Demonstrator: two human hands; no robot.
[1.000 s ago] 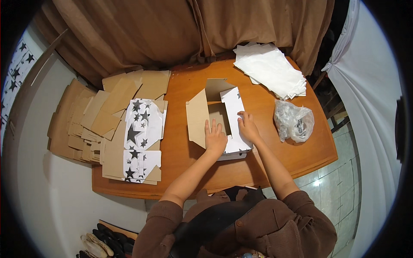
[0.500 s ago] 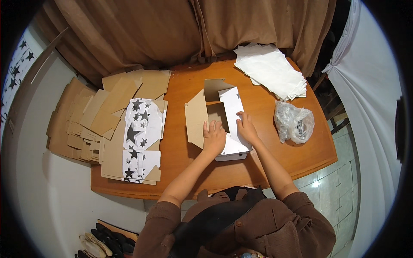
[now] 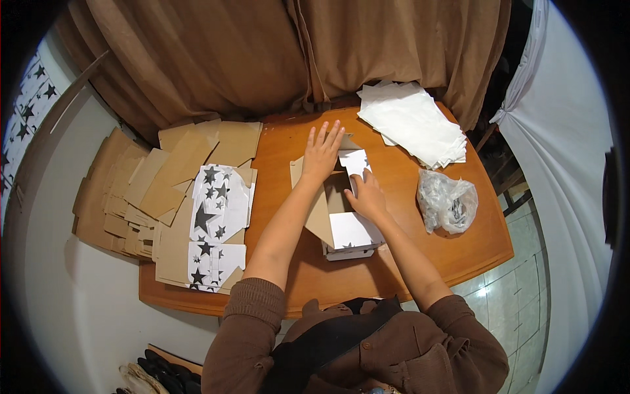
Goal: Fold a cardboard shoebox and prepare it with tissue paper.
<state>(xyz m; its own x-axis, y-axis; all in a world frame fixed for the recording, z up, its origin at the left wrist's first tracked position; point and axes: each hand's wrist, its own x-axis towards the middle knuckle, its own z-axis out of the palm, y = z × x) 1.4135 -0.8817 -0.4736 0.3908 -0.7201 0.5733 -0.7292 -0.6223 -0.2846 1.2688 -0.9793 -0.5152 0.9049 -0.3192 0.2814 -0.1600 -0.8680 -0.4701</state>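
In front of me on the table stands a cardboard box (image 3: 355, 232), white with dark stars outside and plain brown inside, its flaps partly folded. The near white flap lies over the opening, while the brown flap on the left slants outward. My left hand (image 3: 321, 156) is at the far left corner, fingers stretched out beside the far brown flap (image 3: 352, 142); whether it touches that flap I cannot tell. On the right side, my right hand (image 3: 368, 196) rests over the white flap with fingers apart, its thumb reaching over the opening.
Flat brown cardboard pieces (image 3: 125, 190) are piled at the left, with a star-printed flat box (image 3: 220, 210) on top. White paper sheets (image 3: 413, 121) lie at the far right. Nearer, a clear plastic bag (image 3: 447, 202) sits on the wooden table (image 3: 282, 141).
My left hand has moved from the near part of the box to its far corner. The far flap stands lower than before. My right hand stays on the right side, its thumb now over the opening.
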